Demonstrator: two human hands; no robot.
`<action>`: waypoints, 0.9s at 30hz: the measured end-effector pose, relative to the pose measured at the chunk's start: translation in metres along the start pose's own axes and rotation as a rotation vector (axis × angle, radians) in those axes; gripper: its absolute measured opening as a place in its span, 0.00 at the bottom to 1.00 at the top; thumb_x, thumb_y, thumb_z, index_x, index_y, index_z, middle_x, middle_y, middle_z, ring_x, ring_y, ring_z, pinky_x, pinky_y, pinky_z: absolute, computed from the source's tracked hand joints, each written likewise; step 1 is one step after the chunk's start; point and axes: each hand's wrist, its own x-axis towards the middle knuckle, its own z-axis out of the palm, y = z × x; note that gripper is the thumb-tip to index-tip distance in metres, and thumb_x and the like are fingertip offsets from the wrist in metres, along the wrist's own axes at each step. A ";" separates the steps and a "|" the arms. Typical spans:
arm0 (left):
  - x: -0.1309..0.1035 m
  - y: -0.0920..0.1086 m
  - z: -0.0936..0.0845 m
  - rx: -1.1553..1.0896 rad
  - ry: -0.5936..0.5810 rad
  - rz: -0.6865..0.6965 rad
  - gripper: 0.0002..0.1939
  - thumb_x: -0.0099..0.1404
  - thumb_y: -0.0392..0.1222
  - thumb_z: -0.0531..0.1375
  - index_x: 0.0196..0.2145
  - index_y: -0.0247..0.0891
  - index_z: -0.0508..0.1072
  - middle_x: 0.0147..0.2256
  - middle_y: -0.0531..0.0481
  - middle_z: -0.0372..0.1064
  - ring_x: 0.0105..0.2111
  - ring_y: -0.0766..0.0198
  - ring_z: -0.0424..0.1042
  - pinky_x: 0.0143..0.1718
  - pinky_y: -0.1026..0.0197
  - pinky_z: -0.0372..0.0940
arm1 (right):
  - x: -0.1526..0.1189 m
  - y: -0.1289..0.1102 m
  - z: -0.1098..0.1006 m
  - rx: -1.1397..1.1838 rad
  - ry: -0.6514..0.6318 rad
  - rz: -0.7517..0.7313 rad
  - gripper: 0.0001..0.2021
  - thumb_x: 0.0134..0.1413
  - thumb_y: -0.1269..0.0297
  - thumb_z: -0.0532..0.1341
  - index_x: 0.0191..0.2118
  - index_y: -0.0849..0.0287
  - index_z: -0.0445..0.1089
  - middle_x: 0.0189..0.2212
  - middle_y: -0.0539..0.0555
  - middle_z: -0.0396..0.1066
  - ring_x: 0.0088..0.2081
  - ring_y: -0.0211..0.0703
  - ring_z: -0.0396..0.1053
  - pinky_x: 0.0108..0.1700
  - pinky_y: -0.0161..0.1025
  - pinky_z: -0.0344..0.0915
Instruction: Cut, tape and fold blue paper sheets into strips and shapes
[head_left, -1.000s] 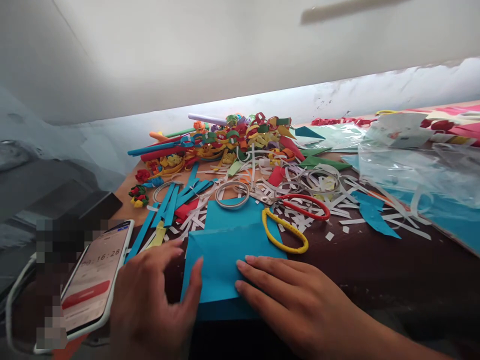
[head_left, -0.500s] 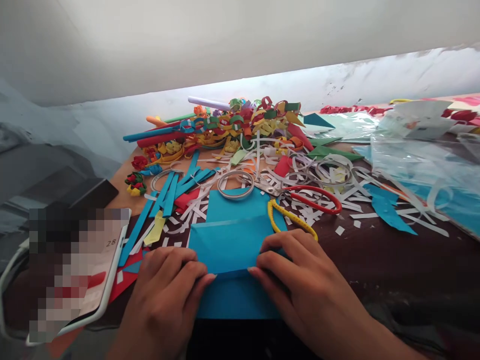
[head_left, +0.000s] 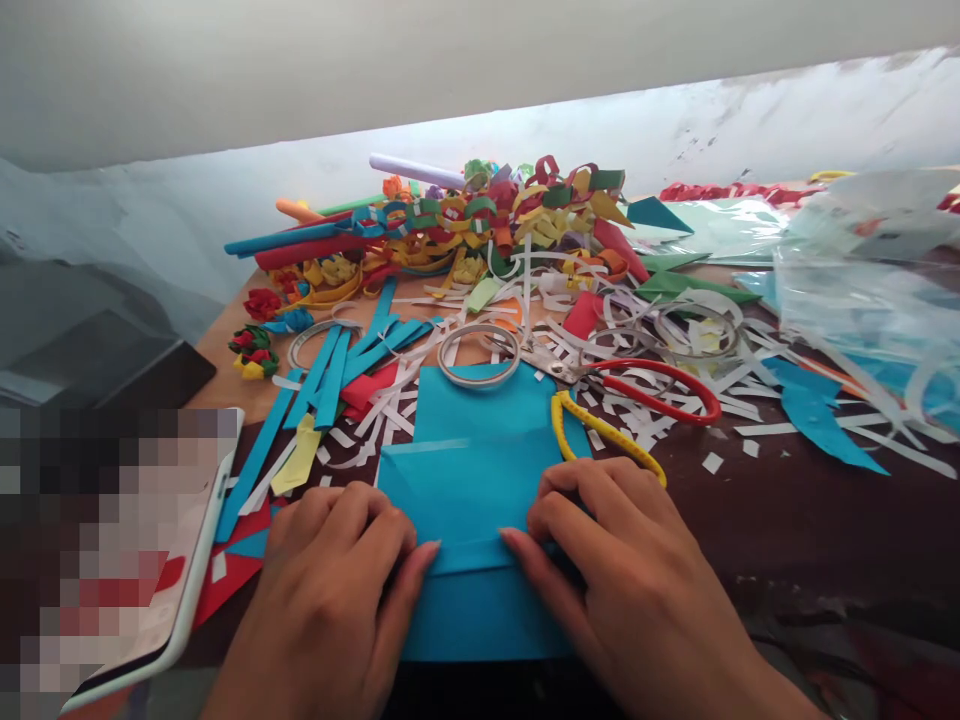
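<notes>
My left hand (head_left: 330,590) and my right hand (head_left: 622,570) pinch a blue sheet of paper (head_left: 465,495) from either side. Between the two thumbs a narrow folded strip runs across it. More blue paper (head_left: 487,625) lies below the fold, down to the table's front edge. A roll of tape (head_left: 480,381) rests on the far end of blue paper. Just beyond my right hand are scissors (head_left: 562,368) with one red and one yellow handle loop, their blades pointing away to the left. Fingers partly hide both sides of the folded sheet.
Blue strips (head_left: 330,385) and white paper scraps (head_left: 390,415) cover the middle of the table. Behind them is a heap of paper chains (head_left: 480,210) and rolled paper. A phone (head_left: 187,560) lies at left; clear plastic packaging (head_left: 862,270) is at right.
Both thumbs have pressed the dark raised fold down, and it now shows as a flat lighter strip. My hands have moved slightly apart. The view has shifted a little.
</notes>
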 end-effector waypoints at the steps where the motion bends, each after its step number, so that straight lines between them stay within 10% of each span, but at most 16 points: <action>1: 0.000 0.000 0.001 -0.003 0.004 -0.009 0.08 0.73 0.40 0.57 0.33 0.42 0.66 0.33 0.51 0.66 0.35 0.55 0.64 0.37 0.54 0.59 | 0.000 0.000 0.000 0.000 0.001 0.000 0.10 0.67 0.64 0.61 0.32 0.58 0.71 0.38 0.55 0.74 0.40 0.49 0.66 0.44 0.45 0.65; 11: -0.002 -0.004 0.002 0.013 0.045 -0.039 0.07 0.72 0.44 0.58 0.36 0.43 0.66 0.33 0.50 0.67 0.35 0.55 0.67 0.36 0.54 0.61 | -0.002 0.001 -0.004 0.016 -0.031 0.013 0.10 0.67 0.66 0.60 0.32 0.56 0.72 0.38 0.53 0.74 0.41 0.47 0.67 0.45 0.43 0.63; 18: -0.017 0.040 0.041 0.335 0.291 0.135 0.21 0.72 0.31 0.48 0.57 0.30 0.71 0.59 0.40 0.72 0.64 0.51 0.64 0.66 0.49 0.54 | -0.006 0.002 -0.004 -0.017 -0.045 0.014 0.09 0.67 0.66 0.59 0.33 0.54 0.70 0.40 0.53 0.74 0.43 0.48 0.66 0.46 0.45 0.60; 27: -0.042 0.042 0.053 0.249 0.308 0.054 0.22 0.73 0.39 0.52 0.59 0.29 0.72 0.59 0.38 0.74 0.67 0.54 0.63 0.70 0.52 0.54 | -0.007 0.005 -0.003 -0.063 -0.036 -0.004 0.06 0.66 0.66 0.60 0.35 0.53 0.70 0.40 0.54 0.73 0.43 0.51 0.66 0.46 0.48 0.57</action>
